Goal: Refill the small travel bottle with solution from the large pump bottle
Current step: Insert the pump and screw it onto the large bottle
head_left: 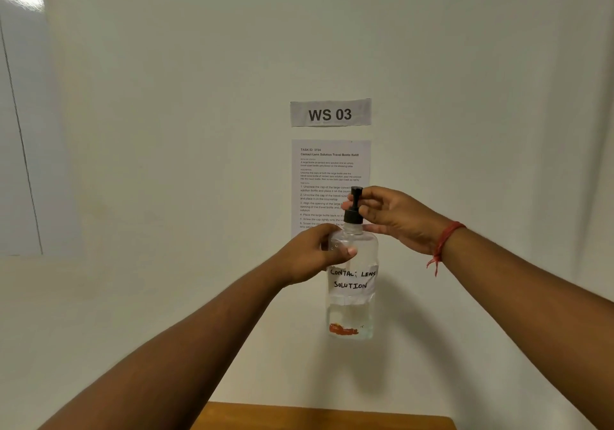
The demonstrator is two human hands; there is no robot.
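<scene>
Seen from head height, looking forward and slightly down past two bare forearms toward a plain white wall. Held up in the air, upright, well above a wooden table [324, 418] edge at the bottom: a clear large pump bottle [352, 300], partly filled with clear liquid, with a white label [353, 280] handwritten "CONTACT LENS SOLUTION". Left hand [315, 253] wrapped around the bottle's upper body, thumb across the front. Right hand [395, 218] curled over the black pump head [354, 207], fingers pinching its stem; a red thread bracelet [443, 241] on that wrist. Behind, taped to the wall: a "WS 03" sign [330, 112] and a printed task sheet [329, 177]. Small travel bottle nowhere in view.
</scene>
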